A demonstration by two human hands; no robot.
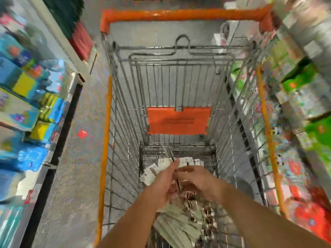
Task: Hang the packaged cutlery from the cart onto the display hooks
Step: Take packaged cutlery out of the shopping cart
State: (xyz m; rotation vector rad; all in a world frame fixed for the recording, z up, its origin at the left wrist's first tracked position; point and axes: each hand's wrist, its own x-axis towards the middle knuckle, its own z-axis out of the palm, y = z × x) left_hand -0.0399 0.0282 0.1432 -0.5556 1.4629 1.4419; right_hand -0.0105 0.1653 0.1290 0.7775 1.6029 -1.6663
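Note:
A wire shopping cart (125, 140) with orange trim fills the middle of the blurred head view. Several cutlery packs (186, 221) with white cards and copper-coloured pieces lie in a heap on its floor. Both hands reach down into the cart and meet above the heap. My left hand (161, 181) and my right hand (198, 181) together pinch one thin cutlery pack (172, 156) that points upward between the fingers. More white cards (188, 161) show just beyond the fingertips. No display hooks are visible.
An orange child-seat flap (179, 120) hangs at the cart's far end under the orange handle (179, 15). Shelves of coloured boxes (26, 97) line the left side. Green and red packages (308, 122) fill the right shelves. Grey floor (80, 158) runs beside the cart.

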